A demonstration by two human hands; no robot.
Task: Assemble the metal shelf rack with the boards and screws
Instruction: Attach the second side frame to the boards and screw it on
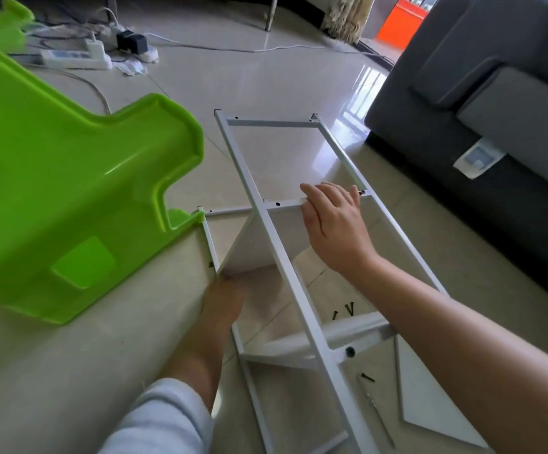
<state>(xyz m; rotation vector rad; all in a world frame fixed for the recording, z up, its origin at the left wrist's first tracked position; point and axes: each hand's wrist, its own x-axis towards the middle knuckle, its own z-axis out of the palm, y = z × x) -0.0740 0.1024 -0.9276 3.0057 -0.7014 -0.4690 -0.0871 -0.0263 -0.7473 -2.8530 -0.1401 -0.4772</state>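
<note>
Both forearms reach in from the bottom edge, the left one in a pale sleeve [164, 417]. Right hand [334, 221] lies over a white crossbar [282, 203] of the metal rack frame [275, 244], fingers curled over the bar's far side, grasping it. Left hand [223, 299] sits lower and to the left of that grip, holding the near edge of a white board [253, 244] that stands tilted inside the frame; its fingers are mostly hidden. Black screws [344, 310] lie on the floor below the right wrist. Another white board [430, 398] lies flat under the right forearm. A green plastic stool [69, 178] lies left of both hands.
</note>
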